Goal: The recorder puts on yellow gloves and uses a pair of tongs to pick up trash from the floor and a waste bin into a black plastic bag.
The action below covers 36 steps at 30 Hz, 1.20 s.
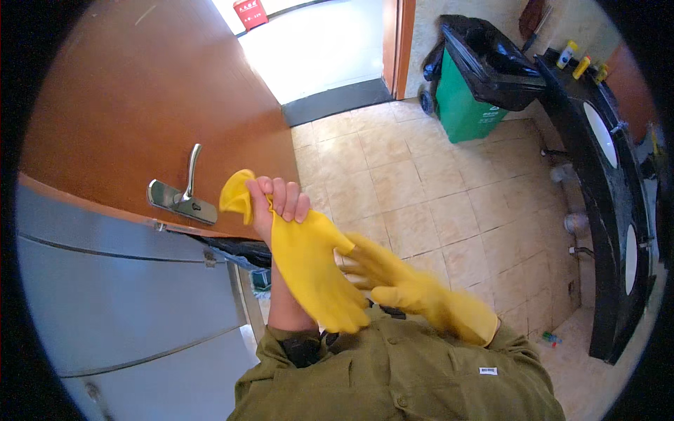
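My left hand (281, 200) is bare and holds a loose yellow rubber glove (310, 263), its fist closed around the gathered cuff. The glove's cuff end flares out above the fist, and its limp fingers hang down in front of my olive shirt. A matching yellow glove covers my right hand (389, 279), which is blurred. That hand's fingers are extended and apart, with their tips beside or behind the loose glove's thumb; whether they touch it is hard to tell.
To the left stands a brown wooden door (158, 94) with a metal lever handle (192, 173), beside grey partition panels (131, 300). A green wheeled bin (463, 100) with a black liner stands near the doorway. At right runs a black washbasin counter (574, 126) carrying several small bottles.
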Motion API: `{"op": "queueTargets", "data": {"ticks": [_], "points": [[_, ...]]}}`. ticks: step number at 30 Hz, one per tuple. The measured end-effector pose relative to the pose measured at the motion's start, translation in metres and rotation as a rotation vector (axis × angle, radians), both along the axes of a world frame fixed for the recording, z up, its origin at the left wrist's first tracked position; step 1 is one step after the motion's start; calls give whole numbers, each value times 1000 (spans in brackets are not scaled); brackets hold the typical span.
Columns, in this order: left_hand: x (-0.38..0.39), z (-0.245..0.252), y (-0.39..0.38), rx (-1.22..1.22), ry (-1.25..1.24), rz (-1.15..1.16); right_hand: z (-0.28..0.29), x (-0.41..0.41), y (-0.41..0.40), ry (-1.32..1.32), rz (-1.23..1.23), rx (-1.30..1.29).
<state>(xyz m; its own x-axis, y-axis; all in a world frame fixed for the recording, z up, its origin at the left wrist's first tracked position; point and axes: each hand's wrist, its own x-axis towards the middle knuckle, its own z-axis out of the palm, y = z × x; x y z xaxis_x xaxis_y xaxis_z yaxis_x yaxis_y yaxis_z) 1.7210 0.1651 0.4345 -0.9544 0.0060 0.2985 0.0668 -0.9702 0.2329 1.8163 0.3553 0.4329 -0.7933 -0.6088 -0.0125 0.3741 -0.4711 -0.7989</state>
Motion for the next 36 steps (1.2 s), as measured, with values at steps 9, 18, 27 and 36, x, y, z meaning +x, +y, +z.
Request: {"op": "queueTargets", "data": {"ticks": [9,18,27,36], "points": [[18,38,29,-396,157,461,32,-29,-50,-101,-221,-104],[41,40,48,-683,195,539,-20,-39,-73,-25,-378,-199],[27,-12,24,-1175,133,527,-14,-74,47,404,-293,861],[33,-36,30,-1870,395,435,50,-61,13,882,-288,1321]]}}
